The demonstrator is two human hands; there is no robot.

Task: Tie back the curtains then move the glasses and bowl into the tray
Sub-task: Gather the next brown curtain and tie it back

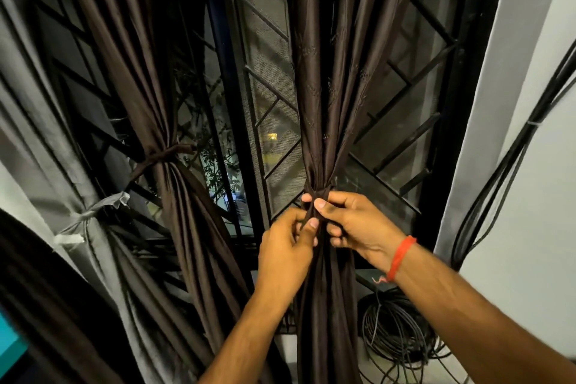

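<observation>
Both curtains are dark brown, the right curtain (321, 87) with faint stitched motifs, left curtain (146, 78) plain. Grey drape (46, 140) far left, red wrist thread (400, 257), black window grille (414, 131), black cables (402, 333).

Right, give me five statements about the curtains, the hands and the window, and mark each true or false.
1. Both hands, left hand and right hand, work at the tie band around the dark brown right-hand curtain. True.
2. The dark brown left-hand curtain hangs loose. False: a brown band gathers it.
3. A red thread bracelet sits on the left wrist. False: it is on the right wrist.
4. A coil of black cable lies below the window. True.
5. The grey curtain at far left is tied with a pale strip. True.
</observation>
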